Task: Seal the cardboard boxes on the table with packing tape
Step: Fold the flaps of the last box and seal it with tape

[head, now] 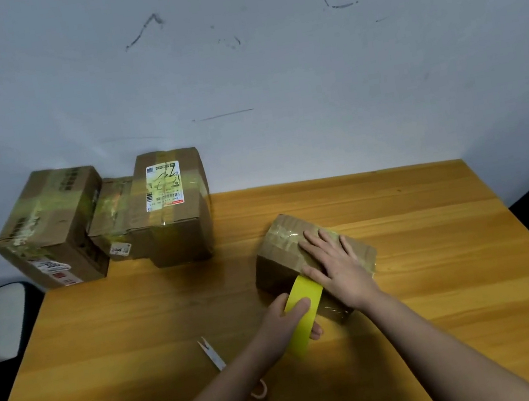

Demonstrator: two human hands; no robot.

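Three taped boxes stood at the desk's left back. My left hand gripped the yellow tape roll against the small cardboard box; my right hand lay flat on top. I judged taping underway: next, pull the strip over.

Scuffed pale wall behind an orange wooden table.

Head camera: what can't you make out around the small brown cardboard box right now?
- Small brown cardboard box top seam: right hand lies over it.
- Yellow packing tape roll free end: behind left hand.
- Pink-handled scissors: handles mostly under left forearm.
- Far-box labels: too small.
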